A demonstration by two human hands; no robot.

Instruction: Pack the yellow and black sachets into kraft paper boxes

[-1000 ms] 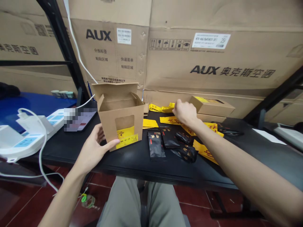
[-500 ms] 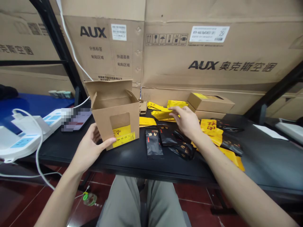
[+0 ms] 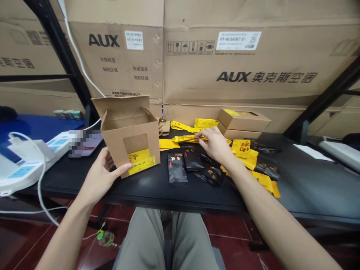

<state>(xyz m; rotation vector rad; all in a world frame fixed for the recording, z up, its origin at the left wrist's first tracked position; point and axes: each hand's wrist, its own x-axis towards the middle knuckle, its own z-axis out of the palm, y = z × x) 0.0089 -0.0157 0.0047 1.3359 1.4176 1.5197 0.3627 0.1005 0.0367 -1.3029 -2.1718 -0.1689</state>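
My left hand [image 3: 98,174] grips the lower left corner of a brown cardboard box [image 3: 112,150], thumb on its front and fingers round the side. The box stands upright with its lid flap raised; a yellow packet [image 3: 138,156] shows through its front window. Over the pile, my right hand [image 3: 215,141] has its fingers closed on the end of a flat yellow packet [image 3: 181,139]. Partly under that wrist lie several black packets [image 3: 177,168], and more yellow packets [image 3: 244,150] lie to its right. The fingertips are partly hidden.
Two closed cardboard boxes [image 3: 242,119] are stacked at the back. Large AUX cartons [image 3: 191,86] wall off the rear. To the left are a white power strip [image 3: 21,170] with cables and a phone [image 3: 91,144]. A white paper [image 3: 312,152] lies at the right.
My right hand has lowered onto the yellow packets and closed on one, which now lies flatter. My left hand keeps its hold on the box. The whole view has shifted slightly.
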